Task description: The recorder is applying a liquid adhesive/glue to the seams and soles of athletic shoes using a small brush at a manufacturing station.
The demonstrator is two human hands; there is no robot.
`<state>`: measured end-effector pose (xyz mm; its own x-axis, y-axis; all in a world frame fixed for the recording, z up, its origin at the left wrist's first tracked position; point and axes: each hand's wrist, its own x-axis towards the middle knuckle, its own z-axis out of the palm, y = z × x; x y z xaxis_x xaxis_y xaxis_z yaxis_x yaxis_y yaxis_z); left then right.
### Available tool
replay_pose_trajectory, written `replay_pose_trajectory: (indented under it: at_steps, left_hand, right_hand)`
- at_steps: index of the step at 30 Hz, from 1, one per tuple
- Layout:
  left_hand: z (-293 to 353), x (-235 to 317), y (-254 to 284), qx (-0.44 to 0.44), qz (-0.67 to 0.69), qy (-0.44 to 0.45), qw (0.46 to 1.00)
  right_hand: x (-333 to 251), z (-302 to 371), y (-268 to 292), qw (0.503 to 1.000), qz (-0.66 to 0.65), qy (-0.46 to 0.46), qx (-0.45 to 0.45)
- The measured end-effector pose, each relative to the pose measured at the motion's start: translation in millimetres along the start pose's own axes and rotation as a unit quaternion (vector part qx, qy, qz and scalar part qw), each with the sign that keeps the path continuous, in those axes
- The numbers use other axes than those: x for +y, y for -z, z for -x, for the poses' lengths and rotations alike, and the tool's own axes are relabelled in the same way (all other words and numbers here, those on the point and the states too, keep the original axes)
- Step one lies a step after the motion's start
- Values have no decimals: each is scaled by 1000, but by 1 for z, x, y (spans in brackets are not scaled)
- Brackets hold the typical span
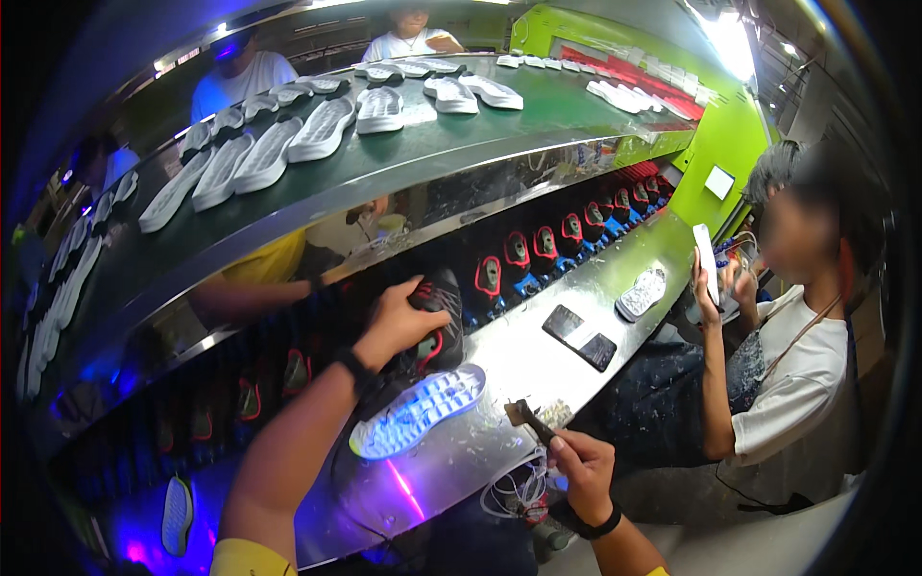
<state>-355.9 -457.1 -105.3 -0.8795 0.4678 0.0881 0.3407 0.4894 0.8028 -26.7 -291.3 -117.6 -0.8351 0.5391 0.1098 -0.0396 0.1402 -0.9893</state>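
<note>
Grey metal worktop (519, 357) slants across the room; taking the bluish-lit white sole (415, 413) lying on it as the clock's centre, yellow sleeves (252, 559) enter from the near edge, and a black wristband circles each wrist. At 4 o'clock a white cable (519, 488) lies coiled beside the worktop's near edge. Between 3 and 4 o'clock the right hand (584, 463) is closed around the handle of a flat brush (536, 422), its brown tip toward the sole but apart from it. At 8 o'clock another pale sole (177, 516) lies in violet light. At 12 o'clock the left hand (401, 324) grips a dark shoe (449, 348) with red trim, thumb and fingers spread over it. Toward 2 o'clock lie a glossy dark slab (597, 351) and, farther, a white-grey sole (642, 292). Between 2 and 3 o'clock a co-worker (802, 331) holds up a long white piece (708, 261). Dark uppers (545, 242) with red rims line up at 1 o'clock. Beyond, around 11 o'clock, white soles (322, 128) stand in rows on a green belt (403, 144), with people (245, 84) in white tops behind it.
</note>
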Motion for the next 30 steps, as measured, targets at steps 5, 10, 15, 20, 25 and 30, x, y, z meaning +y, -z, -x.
replay_pose_trajectory:
  at_steps: [5,10,15,20,25,30]
  left_hand:
    - [-94,-40,-47,-32,-192,-53,979]
    - [-123,-43,-76,-74,-234,-14,969]
    - [-152,-212,17,68,-239,-224,942]
    - [-108,-173,52,13,-96,-73,993]
    - [15,-86,112,134,164,26,977]
    - [163,-93,170,51,589,131,796]
  right_hand:
    - [7,3,-7,997,37,-64,25]
    - [26,9,7,994,68,-74,35]
    - [37,11,-7,997,38,-63,26]
    - [29,24,-5,997,46,-59,37]
    - [13,42,-16,999,-6,-53,4]
    - [2,60,-42,995,-30,-36,-84]
